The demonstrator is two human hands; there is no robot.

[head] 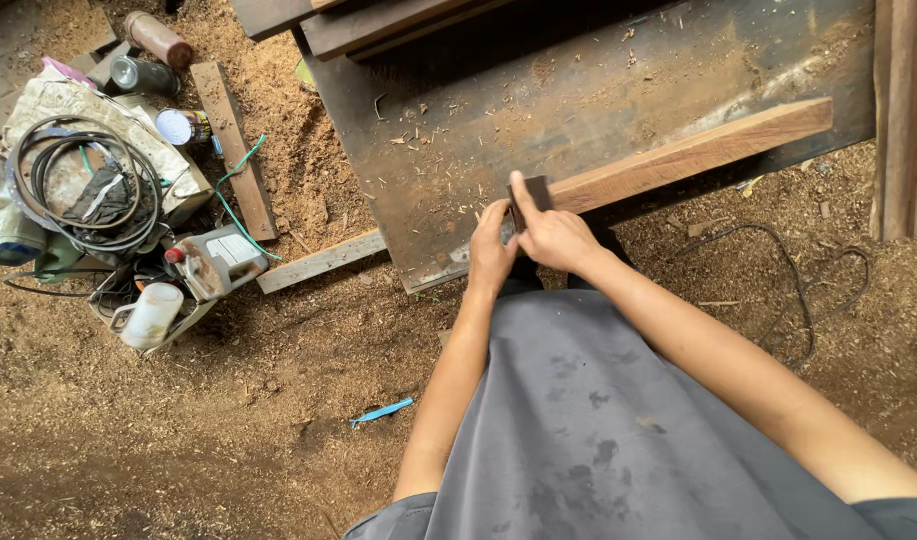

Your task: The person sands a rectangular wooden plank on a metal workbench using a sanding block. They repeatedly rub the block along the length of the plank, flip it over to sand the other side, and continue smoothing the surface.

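My right hand (554,235) grips a small dark block (535,192), thumb stretched up along its left side, at the near end of a long reddish wooden plank (694,155). My left hand (490,250) closes on the same dark block from the left, fingers curled against its lower edge. The plank lies slanting across a dark, sawdust-strewn board (539,110) and rises toward the right. Both forearms reach out over my grey shirt (599,430).
Sawdust covers the ground. At left sit a coiled black cable (79,185), a plastic jug (219,262), a white cup (154,313), cans (144,75) and a wood strip (234,150). A pale batten (321,262), a blue scrap (384,411) and a black cord (809,290) lie nearby.
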